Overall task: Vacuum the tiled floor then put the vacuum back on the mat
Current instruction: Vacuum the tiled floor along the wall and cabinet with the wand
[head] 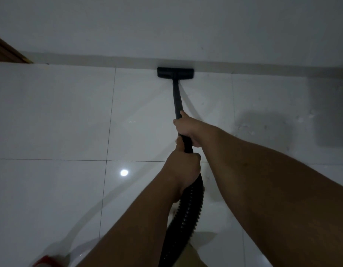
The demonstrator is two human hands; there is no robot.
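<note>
Your vacuum's black floor head (175, 72) sits flat on the white tiled floor (51, 116), its far edge against the pale skirting (89, 59) at the foot of the wall (166, 26). The black wand (176, 97) runs straight back from the head to your hands. Your right hand (186, 128) grips the wand, fingers curled round it, thumb pointing forward along the tube. Your left hand (183, 170) sits just behind, wrapped round the handle end where the ribbed black hose (186, 209) begins. The hose drops between your forearms toward the bottom edge. A blurred red object (45, 262) shows at lower left. Brown wooden trim (6, 52) stands at upper left.
</note>
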